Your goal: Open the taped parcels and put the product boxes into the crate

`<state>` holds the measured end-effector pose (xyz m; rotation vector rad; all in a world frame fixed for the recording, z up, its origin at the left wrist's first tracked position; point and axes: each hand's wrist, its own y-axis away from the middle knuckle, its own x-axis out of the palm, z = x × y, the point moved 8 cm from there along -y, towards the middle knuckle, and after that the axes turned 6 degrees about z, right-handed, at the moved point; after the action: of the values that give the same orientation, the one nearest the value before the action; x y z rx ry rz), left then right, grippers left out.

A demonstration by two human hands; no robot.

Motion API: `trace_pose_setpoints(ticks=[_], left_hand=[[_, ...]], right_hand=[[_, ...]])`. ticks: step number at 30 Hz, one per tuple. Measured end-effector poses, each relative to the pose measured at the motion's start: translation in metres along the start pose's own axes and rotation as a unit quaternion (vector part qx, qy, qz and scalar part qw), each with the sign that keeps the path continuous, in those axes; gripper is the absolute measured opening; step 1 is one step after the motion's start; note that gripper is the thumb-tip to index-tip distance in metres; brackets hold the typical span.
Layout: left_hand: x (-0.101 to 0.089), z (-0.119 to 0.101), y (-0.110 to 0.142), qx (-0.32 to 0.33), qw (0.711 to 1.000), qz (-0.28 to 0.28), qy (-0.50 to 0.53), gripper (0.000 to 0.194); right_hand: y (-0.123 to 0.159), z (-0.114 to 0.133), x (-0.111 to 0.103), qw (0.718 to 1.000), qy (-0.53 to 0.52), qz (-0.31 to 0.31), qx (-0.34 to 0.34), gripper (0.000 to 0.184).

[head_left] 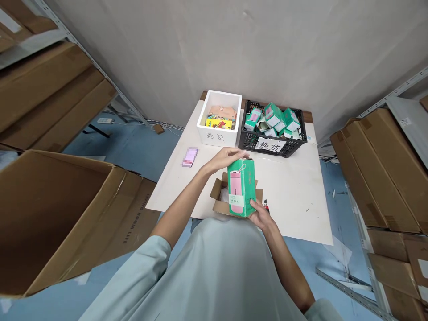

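Note:
A green box (247, 187) with a picture of a pink bottle on its front stands upright in front of my body. My right hand (261, 215) grips it at the lower right corner, thumb on the side. Across the top of the box lies my left hand (231, 156), its fingers stretched out at the upper edge, where a dark gap shows. Behind and below the green box is an open cardboard carton (219, 206) with its flaps spread and clear plastic inside. A red and black tool (266, 205), partly hidden, lies beside my right hand.
At the back of the white table (294, 196) stand a white foam box (214, 137) with colourful packages and a black crate (287, 150) of green boxes. A phone (190, 157) lies at left. A large open carton (100, 214) borders the left; shelves with cartons (374, 169) flank the right.

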<state>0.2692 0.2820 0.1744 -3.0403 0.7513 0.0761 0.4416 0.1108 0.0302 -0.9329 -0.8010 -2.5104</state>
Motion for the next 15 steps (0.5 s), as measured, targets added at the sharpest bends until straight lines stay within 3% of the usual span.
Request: trace_pose_setpoints(ticks=[4, 8, 12, 15], left_hand=[[0.008, 0.025, 0.005, -0.044, 0.988, 0.023, 0.148, 0.081], [0.024, 0.030, 0.011, -0.049, 0.970, 0.061, 0.229, 0.084], [0.022, 0.026, 0.010, -0.070, 0.974, 0.008, 0.215, 0.075], [0.010, 0.022, 0.007, -0.082, 0.978, -0.057, 0.183, 0.071]], right_hand=[[0.001, -0.008, -0.007, 0.999, -0.036, -0.013, 0.021, 0.056], [0.002, -0.006, -0.006, 0.998, -0.047, -0.027, 0.030, 0.046], [0.000, 0.011, 0.010, 0.999, -0.030, -0.016, 0.017, 0.062], [0.002, 0.031, 0.013, 0.998, 0.029, -0.046, -0.041, 0.070]])
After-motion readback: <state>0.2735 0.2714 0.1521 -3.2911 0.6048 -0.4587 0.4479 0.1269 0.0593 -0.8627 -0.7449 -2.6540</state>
